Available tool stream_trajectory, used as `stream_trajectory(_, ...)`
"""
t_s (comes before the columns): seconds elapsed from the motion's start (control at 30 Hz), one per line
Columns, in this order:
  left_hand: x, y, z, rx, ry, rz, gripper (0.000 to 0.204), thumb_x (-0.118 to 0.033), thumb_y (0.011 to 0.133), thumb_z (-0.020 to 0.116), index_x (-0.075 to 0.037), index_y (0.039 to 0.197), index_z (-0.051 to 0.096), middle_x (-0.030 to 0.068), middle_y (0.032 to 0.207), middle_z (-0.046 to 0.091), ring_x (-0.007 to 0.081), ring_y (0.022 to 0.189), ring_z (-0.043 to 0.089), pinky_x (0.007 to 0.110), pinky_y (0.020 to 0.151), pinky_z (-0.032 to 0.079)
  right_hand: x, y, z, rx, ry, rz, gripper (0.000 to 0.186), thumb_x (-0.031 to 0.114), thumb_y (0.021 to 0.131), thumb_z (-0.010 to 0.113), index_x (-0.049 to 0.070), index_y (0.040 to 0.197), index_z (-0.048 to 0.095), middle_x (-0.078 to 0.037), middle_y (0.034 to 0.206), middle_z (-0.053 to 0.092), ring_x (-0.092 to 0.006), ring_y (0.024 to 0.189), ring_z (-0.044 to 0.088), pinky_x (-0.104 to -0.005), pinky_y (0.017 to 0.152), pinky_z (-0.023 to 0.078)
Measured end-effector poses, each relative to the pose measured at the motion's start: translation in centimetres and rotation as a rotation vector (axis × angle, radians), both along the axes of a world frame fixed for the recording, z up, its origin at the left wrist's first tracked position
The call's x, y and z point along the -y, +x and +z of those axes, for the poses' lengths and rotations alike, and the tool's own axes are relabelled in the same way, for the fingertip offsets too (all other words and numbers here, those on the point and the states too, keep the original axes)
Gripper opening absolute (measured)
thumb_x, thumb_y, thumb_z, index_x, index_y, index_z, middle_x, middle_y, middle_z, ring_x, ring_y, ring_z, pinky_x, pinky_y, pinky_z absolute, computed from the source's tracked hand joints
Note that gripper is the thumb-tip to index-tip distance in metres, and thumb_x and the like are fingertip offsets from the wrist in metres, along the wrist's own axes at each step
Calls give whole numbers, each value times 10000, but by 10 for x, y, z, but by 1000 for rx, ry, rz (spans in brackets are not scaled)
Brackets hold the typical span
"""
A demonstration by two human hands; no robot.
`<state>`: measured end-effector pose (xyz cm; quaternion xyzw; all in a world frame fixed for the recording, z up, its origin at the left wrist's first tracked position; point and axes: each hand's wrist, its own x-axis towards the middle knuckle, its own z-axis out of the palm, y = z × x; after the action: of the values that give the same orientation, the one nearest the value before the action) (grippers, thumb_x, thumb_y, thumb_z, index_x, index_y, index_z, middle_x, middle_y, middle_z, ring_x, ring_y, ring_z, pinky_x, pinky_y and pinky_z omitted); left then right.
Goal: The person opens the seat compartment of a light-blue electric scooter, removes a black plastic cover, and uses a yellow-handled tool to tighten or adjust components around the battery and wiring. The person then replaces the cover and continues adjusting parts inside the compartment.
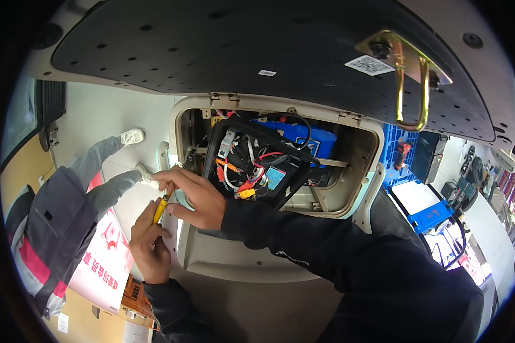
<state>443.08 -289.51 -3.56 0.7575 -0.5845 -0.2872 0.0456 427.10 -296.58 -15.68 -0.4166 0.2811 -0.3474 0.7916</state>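
Observation:
To the left of an open vehicle compartment, my left hand (151, 247) is closed around a slim yellow tool (161, 210), held upright and slightly tilted; its exact kind does not show. My right hand (198, 200) reaches across from the right, its fingers pinched at the tool's upper end, which they partly cover. Beside that hand, a black battery or control box (283, 182) sits tilted in the compartment. On it lies a tangle of wires (249, 166) in red, orange and white, with a yellow connector (246, 194). Behind it is a blue battery pack (320, 140).
A raised black seat underside (223, 51) with a brass-coloured latch loop (424, 97) hangs over the compartment rim (377, 134). At left stands another person (68, 211). To the right, a red power tool (403, 154) rests on a blue crate (396, 171).

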Motion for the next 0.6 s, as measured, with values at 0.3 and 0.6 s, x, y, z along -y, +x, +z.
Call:
stream_trajectory(0.3, 10, 9, 3, 548, -259, 273, 462, -76, 726, 970, -10, 923, 557, 105, 849, 648, 240, 707, 598, 352, 677, 495, -5, 3, 22, -306, -354, -234, 118, 115, 952, 748, 5, 993, 733, -127, 879, 644, -351, 747, 656, -427, 654, 543)
stream_trajectory(0.6, 8, -28, -2, -118, -36, 427, 587, 84, 823, 429, 56, 1382, 605, 242, 1317, 693, 351, 1228, 680, 408, 1027, 545, -123, 18, 54, -364, 240, -100, 197, 121, 947, 757, 37, 1126, 759, -160, 926, 751, -372, 838, 723, -455, 718, 580)
